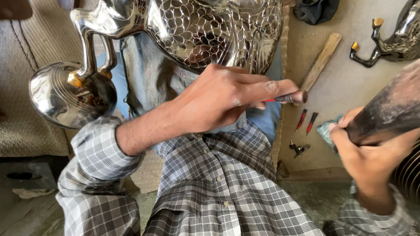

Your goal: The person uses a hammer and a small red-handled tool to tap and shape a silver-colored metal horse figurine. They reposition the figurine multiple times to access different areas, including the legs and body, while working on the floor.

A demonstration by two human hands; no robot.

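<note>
Left hand (218,98) stretched forward, fingers (267,87) pinched closed; right hand (372,153) raised, fist clenched.

The metal figure (210,30) lies across the person's lap, its round base (65,94) to the left; two small chisels (306,121) and keys (299,149) lie on the floor (350,87) to the right.

The floor (350,83) is a pale, dusty beige surface, lit by soft daylight with no hard shadows. At about two o'clock a plain wooden stick (320,62) lies on it at a slant. Near three o'clock two small red-handled tools (306,122) lie side by side, and just below them a small bunch of keys (299,149). At one o'clock a dark cloth (316,9) is bunched at the upper edge. At nine o'clock a woven beige mat (26,131) covers the ground. At seven o'clock the floor (26,209) is grey, rough concrete.
</note>
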